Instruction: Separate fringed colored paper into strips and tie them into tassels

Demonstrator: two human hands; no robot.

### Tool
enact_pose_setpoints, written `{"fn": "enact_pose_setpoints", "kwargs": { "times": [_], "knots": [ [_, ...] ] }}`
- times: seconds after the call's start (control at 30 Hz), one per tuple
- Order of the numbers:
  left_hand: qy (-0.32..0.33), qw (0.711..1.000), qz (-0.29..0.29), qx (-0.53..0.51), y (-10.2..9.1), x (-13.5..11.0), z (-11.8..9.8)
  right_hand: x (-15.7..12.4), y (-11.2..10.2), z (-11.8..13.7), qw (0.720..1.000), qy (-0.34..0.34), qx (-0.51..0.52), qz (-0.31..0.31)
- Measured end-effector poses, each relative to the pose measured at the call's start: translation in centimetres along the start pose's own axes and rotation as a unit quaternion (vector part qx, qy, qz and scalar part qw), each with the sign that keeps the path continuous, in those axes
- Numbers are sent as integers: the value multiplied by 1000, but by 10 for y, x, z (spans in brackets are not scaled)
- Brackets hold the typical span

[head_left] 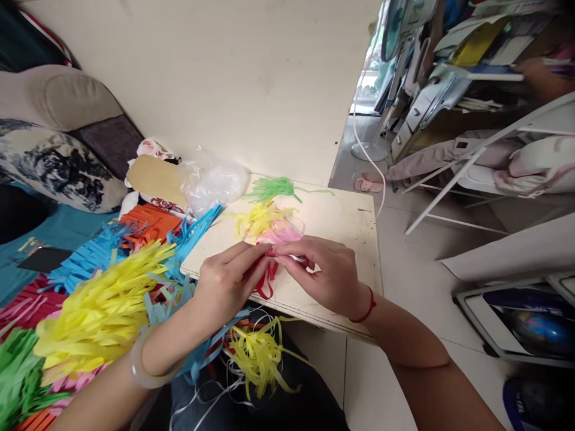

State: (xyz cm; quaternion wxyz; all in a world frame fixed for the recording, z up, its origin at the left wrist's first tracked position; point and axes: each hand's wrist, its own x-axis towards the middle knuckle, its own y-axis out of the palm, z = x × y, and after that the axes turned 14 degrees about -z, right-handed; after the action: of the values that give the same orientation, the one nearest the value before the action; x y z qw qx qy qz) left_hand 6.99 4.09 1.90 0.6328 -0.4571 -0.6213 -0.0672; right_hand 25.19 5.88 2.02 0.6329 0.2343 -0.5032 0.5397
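My left hand (227, 278) and my right hand (326, 272) meet over a small cream table (350, 227). Both pinch a bundle of red paper strips (268, 278), whose loops hang down between the hands. My right fingers also touch a thin white string (296, 258). Just behind the hands lie a pink tassel (281, 234), a yellow tassel (260, 218) and a green tassel (269, 188). A pale bangle sits on my left wrist and a red cord on my right wrist.
Heaps of fringed paper lie at the left: yellow (103, 299), blue (94, 251), orange (150, 221), green (18, 377). A clear plastic bag (215, 182) rests by the wall. A yellow tassel (258, 356) lies on my lap. Folding racks (471, 161) stand at the right on the tiled floor.
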Motion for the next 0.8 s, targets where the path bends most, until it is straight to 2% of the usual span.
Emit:
{"fn": "enact_pose_setpoints", "kwargs": {
  "times": [0.27, 0.5, 0.63, 0.73, 0.8],
  "knots": [
    [31, 999, 17, 35, -1, 0, -1, -1, 0, 1, 1000, 7, 15, 1],
    [90, 990, 34, 101, -3, -6, 1, -3, 3, 0, 999, -9, 6, 40],
    [124, 974, 58, 182, -12, -4, -3, 1, 3, 3, 998, -18, 65, 4],
    [121, 956, 79, 254, -29, 1, -4, 8, -10, 3, 982, 80, 168, -31],
    [115, 949, 98, 275, -45, -1, -1, 16, -30, -4, 948, 178, 240, -109]
  ]
}}
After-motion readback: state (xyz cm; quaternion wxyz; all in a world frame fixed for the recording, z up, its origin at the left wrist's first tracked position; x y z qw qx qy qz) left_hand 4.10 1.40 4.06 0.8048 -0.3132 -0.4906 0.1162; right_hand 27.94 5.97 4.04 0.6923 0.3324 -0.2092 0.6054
